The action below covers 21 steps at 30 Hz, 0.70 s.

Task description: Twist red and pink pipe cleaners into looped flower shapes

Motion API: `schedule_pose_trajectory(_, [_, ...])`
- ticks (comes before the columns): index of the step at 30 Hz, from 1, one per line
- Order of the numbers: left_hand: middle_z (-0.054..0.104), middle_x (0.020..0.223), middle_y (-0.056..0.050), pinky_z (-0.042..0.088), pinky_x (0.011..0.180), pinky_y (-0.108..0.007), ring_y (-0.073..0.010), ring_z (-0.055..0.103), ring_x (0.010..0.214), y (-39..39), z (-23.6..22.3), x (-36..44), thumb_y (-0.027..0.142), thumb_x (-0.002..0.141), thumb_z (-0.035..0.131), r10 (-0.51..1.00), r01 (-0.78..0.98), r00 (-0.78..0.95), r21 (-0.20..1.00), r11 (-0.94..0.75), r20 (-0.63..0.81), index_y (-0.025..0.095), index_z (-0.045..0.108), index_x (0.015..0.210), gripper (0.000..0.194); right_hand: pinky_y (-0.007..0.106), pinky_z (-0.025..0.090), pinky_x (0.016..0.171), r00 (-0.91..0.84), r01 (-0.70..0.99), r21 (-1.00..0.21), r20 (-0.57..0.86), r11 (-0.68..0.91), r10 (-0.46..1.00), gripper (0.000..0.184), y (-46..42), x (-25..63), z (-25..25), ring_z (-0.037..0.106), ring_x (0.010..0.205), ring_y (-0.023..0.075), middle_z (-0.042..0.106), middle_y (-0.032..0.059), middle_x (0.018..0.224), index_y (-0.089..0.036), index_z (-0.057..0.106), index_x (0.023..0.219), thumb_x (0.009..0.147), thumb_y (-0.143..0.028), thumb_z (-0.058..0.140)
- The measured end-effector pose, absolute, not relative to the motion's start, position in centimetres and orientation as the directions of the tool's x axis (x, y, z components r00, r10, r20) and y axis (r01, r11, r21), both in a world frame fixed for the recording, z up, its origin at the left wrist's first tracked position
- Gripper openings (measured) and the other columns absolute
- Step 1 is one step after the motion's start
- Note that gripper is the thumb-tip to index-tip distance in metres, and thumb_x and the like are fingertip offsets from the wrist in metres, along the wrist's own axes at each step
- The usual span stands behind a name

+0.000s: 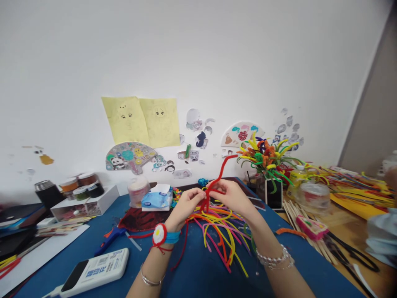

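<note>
Where the red pipe cleaner (218,176) stands: upright between both hands above the heap, its kinked top leaning right and its lower end dropping toward the others
Left hand (186,205): closed, fingers curled around the lower part of the red stem
Right hand (231,198): closed on the same stem just beside the left, fingers wrapped over it; the two hands nearly touch
Why so: gripping close together likely gives control over a short length, while lifting the stem keeps it free of the heap
Pipe cleaner heap (221,236): yellow, orange, pink and green lengths fanned out right beneath the hands, probably left loose for easy reach
Blue mat (198,269): spread under the hands and heap, perhaps to give a clear work surface; a blue glue gun (110,241) lies to the left, near a white handheld device (93,271)
Far edge: a tissue box (157,198) and a lidded jar (138,191) sit back from the work, out of the way
Right side: a pipe cleaner bouquet (266,159) rises from a black holder (273,192), with wooden sticks (300,225) and black-handled scissors (347,252) on the wooden tabletop (350,223)
Right edge: a pale blue sleeve (383,236), apparently another person's, keeps apart from the hands
</note>
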<state>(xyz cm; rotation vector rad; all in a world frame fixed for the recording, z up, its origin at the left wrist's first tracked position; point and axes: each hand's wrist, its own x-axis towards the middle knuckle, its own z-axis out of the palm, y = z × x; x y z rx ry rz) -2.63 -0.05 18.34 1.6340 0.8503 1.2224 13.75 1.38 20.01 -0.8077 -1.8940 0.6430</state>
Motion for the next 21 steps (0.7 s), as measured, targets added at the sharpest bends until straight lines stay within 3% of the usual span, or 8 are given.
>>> schedule_pose_trajectory(5, [0.06,0.069,-0.002,0.038,0.055,-0.02,-0.0103,0.053,0.058,0.1,18.3,-2.8,0.037,0.072,0.056,0.922,-0.035,0.231,0.95,-0.311,0.311,0.015,0.056,0.091,0.029,0.027,0.046,0.068,-0.326,0.295,-0.693,0.574,0.658,0.751,0.016,1.8,14.0,20.0,0.059,0.072,0.0154,0.065,0.0025,0.079,-0.019,0.06,0.086,0.071,-0.02,0.055])
schedule_pose_trajectory(10, [0.06,0.069,-0.003,0.039,0.058,-0.021,-0.0105,0.052,0.062,0.2,18.4,-2.9,0.034,0.068,0.06,0.9,0.052,0.262,0.926,-0.373,0.348,0.012,0.058,0.078,0.024,0.027,0.046,0.069,-0.33,0.29,-0.692,0.577,0.661,0.748,0.017,1.5,14.0,20.2,0.06,0.073,0.0159,0.065,0.0034,0.079,-0.017,0.06,0.085,0.07,-0.018,0.053])
schedule_pose_trajectory(16, [0.056,0.063,0.002,0.038,0.055,-0.019,-0.0077,0.05,0.056,0.6,17.9,-2.4,0.023,0.066,0.06,0.911,-0.01,0.239,0.939,-0.345,0.337,0.013,0.056,0.072,0.013,0.027,0.046,0.07,-0.371,0.195,-0.744,0.547,0.639,0.75,0.018,1.0,13.4,20.4,0.061,0.076,0.0164,0.066,0.0032,0.082,-0.018,0.062,0.085,0.07,-0.016,0.051])
schedule_pose_trajectory(21, [0.056,0.063,0.003,0.039,0.054,-0.018,-0.0067,0.05,0.055,0.7,17.5,-1.9,0.023,0.064,0.063,0.909,-0.075,0.17,0.924,-0.374,0.381,0.014,0.053,0.072,0.016,0.028,0.046,0.073,-0.449,0.135,-0.793,0.486,0.594,0.75,0.021,0.8,13.4,20.6,0.061,0.079,0.0166,0.067,0.004,0.085,-0.017,0.063,0.088,0.072,-0.017,0.05])
